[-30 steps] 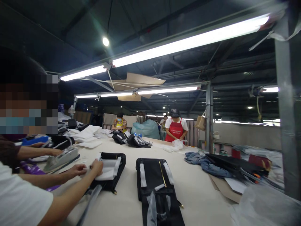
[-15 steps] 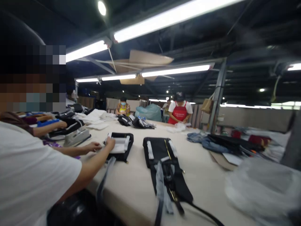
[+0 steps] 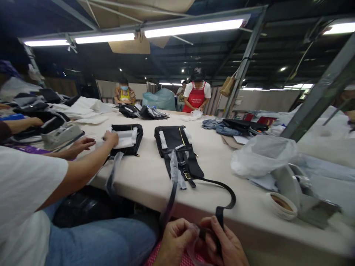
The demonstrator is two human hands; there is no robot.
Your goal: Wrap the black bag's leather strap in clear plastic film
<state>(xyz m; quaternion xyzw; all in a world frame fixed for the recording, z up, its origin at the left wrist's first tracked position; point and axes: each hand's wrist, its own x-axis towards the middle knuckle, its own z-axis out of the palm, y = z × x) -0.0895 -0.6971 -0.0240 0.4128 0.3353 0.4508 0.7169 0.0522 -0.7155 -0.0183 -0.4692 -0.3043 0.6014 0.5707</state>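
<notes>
At the bottom of the head view, my left hand point(image 3: 177, 242) pinches a strip of clear plastic film point(image 3: 194, 251). Beside it on the right, my right hand point(image 3: 226, 242) is closed on a black strap point(image 3: 229, 190). The strap runs in a curve back to a black bag point(image 3: 169, 136) that lies on the table, with white padding along both sides and a gold zipper. Wrinkled film point(image 3: 174, 166) hangs from a second strap at the bag's lower part. A gold buckle point(image 3: 186, 176) shows beside it.
On the left, a co-worker's hand point(image 3: 111, 139) touches another black bag point(image 3: 138, 142) on the table point(image 3: 146, 177). To the right are a plastic bag point(image 3: 260, 155), a round container point(image 3: 281, 205) and folded denim point(image 3: 222, 127). People stand at the far side.
The view has tilted down and turned right. My two hands have come into view at the bottom, holding film and strap. More of the table's right side shows.
</notes>
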